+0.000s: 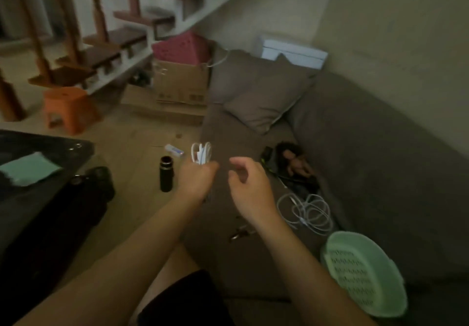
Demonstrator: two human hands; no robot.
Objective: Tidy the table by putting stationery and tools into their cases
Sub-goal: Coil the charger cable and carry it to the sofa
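White cable (201, 154), wound into a small coil, stands up out of the left hand (200, 178), which grips its lower loops in a closed fist above the sofa's (355, 135) front edge. The right hand (250, 186) hovers just beside it, fingers loosely curled and holding nothing.

The step in hand looks like bundling the coil so it can go into a case. To do that well, the left hand should keep the loops pinched at one spot so they do not spring apart. The right hand can then take the free end, wrap it round the middle and tuck it in. A slack grip would let the coil unwind. No case is plainly visible; the nearest container is the green basket (363, 272) at the right, on the sofa.

Counted: two white cables, the one held and a loose one (308, 212) sprawled on the seat near the basket. There is one basket, one black bottle (166, 177) and one small white box (174, 150) on the floor, and one teal cloth (28, 169) on the dark tabletop (50, 143) at the left. Some dark things lie at the sofa's back, too dim to name.
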